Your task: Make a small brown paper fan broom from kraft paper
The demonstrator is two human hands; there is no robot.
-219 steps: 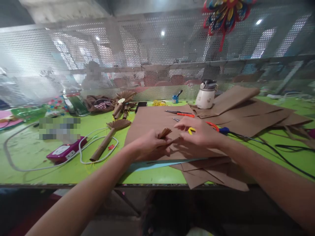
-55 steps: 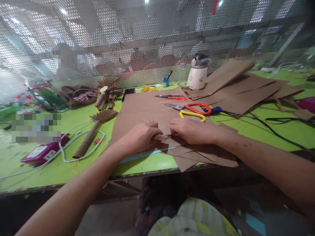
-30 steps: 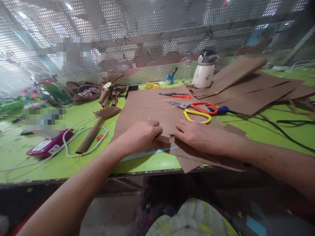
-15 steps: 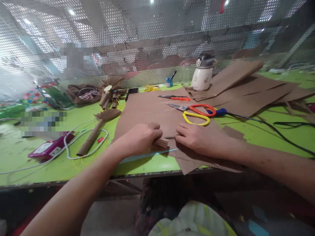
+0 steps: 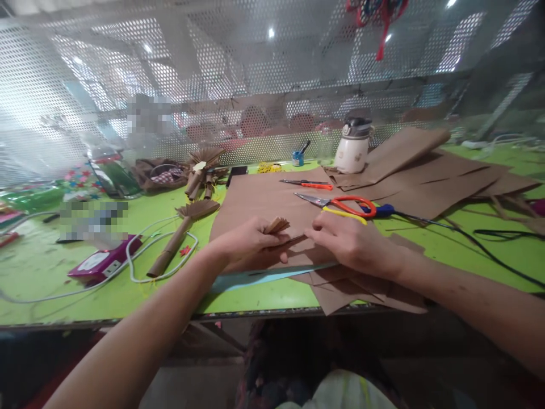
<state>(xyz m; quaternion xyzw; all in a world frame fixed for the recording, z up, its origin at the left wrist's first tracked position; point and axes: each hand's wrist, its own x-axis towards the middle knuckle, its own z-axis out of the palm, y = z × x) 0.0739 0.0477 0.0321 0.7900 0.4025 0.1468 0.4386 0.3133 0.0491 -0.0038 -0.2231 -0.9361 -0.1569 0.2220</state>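
My left hand (image 5: 244,241) is closed on a small bundle of pleated brown paper (image 5: 278,225), its folded edges fanning slightly past the thumb. A thin edge of the same paper reaches across to my right hand (image 5: 347,241), whose thumb and forefinger pinch its end. Both hands are just above a large brown paper sheet (image 5: 251,196). Scissors (image 5: 354,205) with one orange and one yellow handle lie beyond my right hand, which partly covers the yellow one. An orange cutter knife (image 5: 313,184) rests farther back on the sheet.
Finished-looking paper fans with rolled handles (image 5: 170,250) lie left, near a purple power strip (image 5: 104,261) and white cable. A flask (image 5: 352,147) and brown sheets (image 5: 443,176) stand or lie back right. A black cord (image 5: 455,227) crosses the right side. Perforated mesh (image 5: 238,68) rises behind.
My left hand has turned and lifted the pleated paper, so its folds now point up. The right hand has shifted right, covering more of the scissors' yellow handle. The camera view has tilted up slightly.
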